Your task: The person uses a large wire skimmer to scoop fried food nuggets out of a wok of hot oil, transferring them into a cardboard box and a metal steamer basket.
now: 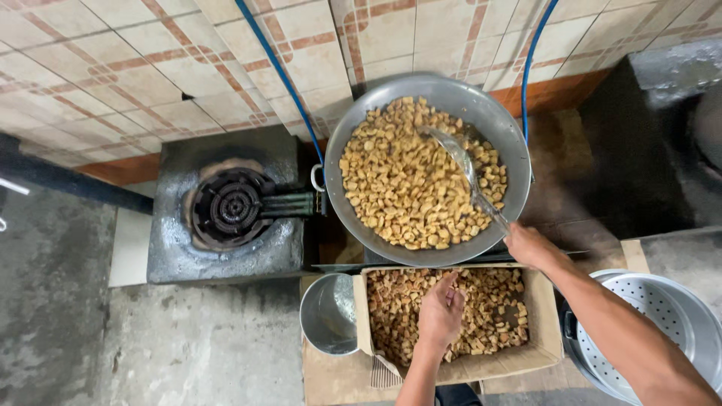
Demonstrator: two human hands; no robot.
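Over the box [541,331], left fingers [450,289] pinched on pieces; right fingers [515,234] clamped around ladle [462,162].

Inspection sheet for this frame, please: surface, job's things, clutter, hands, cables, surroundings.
Surface: rough grey concrete floor, stained.
Job's things: large metal wok full of golden fried cubes; cardboard box of browner cubes below it.
Clutter: empty metal pot left of box; perforated white strainer at right.
Hands: left hand over the box, pinching pieces; right hand gripping a ladle resting in the wok.
Cables: two blue hoses up the wall.
Surroundings: tiled wall; unlit gas burner.
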